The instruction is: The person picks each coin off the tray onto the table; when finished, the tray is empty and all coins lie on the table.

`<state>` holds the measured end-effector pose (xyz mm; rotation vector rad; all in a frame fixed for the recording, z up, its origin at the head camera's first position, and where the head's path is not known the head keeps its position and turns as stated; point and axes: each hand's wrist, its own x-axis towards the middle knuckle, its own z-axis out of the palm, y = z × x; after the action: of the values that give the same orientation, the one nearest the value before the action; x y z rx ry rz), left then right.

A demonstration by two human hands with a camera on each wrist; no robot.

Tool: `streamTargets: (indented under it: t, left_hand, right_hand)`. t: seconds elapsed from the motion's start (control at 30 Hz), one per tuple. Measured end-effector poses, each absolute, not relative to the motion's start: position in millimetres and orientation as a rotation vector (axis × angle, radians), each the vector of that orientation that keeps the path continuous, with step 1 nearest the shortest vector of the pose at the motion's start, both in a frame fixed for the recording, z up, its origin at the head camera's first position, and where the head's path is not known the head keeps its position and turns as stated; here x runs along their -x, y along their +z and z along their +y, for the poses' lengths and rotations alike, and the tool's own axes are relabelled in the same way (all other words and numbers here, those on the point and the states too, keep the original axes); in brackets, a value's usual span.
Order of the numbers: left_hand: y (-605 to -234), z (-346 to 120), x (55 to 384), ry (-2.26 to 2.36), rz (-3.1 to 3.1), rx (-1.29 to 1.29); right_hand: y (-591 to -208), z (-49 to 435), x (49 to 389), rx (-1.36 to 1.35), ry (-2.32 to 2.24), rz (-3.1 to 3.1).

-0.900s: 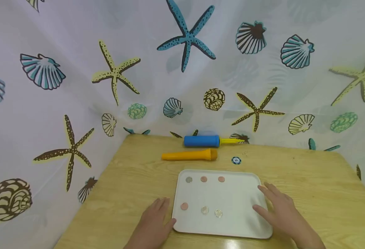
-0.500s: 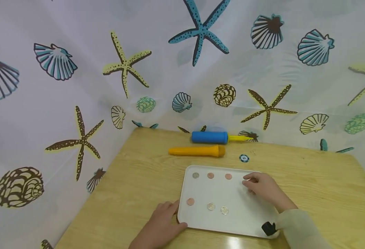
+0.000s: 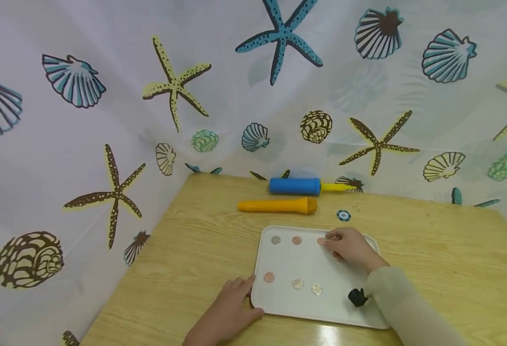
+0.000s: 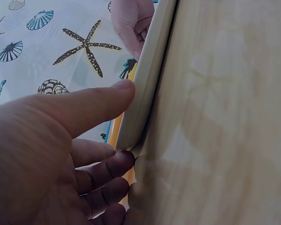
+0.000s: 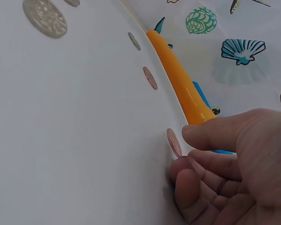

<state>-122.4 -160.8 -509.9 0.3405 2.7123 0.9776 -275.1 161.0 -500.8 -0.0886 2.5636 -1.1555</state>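
Note:
A white rectangular tray (image 3: 344,305) lies on the wooden table, bearing several copper and silvery coins in two rows. My right hand (image 3: 350,247) is over its far right part. In the right wrist view, that hand's (image 5: 225,164) thumb and bent index fingertip are right at the edge of a copper coin (image 5: 174,143), which lies flat. My left hand (image 3: 227,310) is at the tray's near left corner, fingers by the left side and thumb at the front edge. In the left wrist view, its thumb (image 4: 103,105) touches the tray rim (image 4: 143,89).
Behind the tray lie an orange toy microphone (image 3: 275,205) and a blue hand pump (image 3: 294,186) with a yellow end. A poker chip (image 3: 343,215) is on the table at the tray's far right. A shell-patterned curtain (image 3: 223,72) hangs behind and at the left.
My right hand has moved from the tray's right edge leftward over the tray to the far-row copper coin. The left hand has come against the tray's corner. The head view has shifted.

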Motion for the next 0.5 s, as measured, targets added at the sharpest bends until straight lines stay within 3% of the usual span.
streamTargets:
  t: [0.5]
  left_hand:
    - [-509.1, -160.7, 121.6, 0.977, 2.697, -0.377]
  right_hand:
    - [-500.7, 155.4, 278.2, 0.193, -1.0, 2.699]
